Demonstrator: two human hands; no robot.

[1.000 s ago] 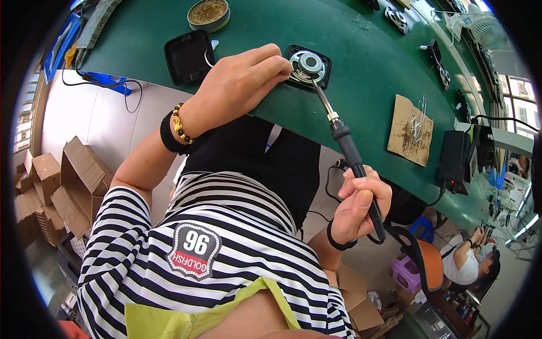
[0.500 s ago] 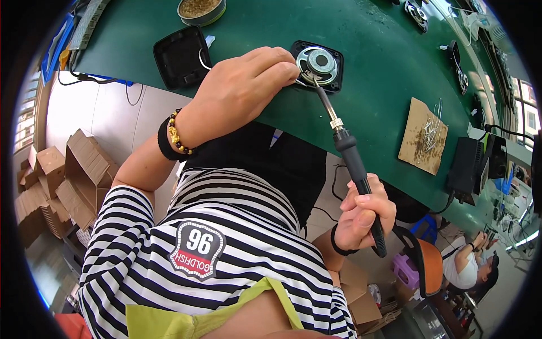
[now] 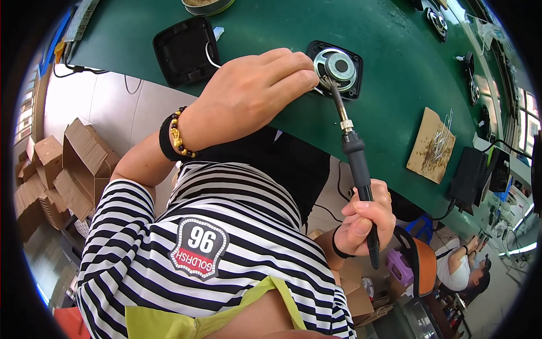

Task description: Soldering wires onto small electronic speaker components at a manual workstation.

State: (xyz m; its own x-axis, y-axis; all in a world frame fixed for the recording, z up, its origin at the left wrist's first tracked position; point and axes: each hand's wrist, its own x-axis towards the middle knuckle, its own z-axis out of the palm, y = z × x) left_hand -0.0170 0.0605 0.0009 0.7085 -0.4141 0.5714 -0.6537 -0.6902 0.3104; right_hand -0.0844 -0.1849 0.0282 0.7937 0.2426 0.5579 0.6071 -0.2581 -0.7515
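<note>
I see my right hand (image 3: 364, 223) clenched on the soldering iron (image 3: 354, 164), its tip at the small speaker (image 3: 337, 68) near the table's (image 3: 395, 68) front edge, while my left hand's fingertips (image 3: 305, 79), pinched beside that hot tip, risk a burn if either slips.

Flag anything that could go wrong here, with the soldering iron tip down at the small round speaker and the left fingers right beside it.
1. Burn: the left hand pinches something at the rim of the small round metal speaker, its fingertips almost touching the tip of the black-handled soldering iron.
2. Slip: the right hand grips the iron far back on its handle, so the tip may wander.
3. The speaker lies loose on the green bench and could shift.
</note>
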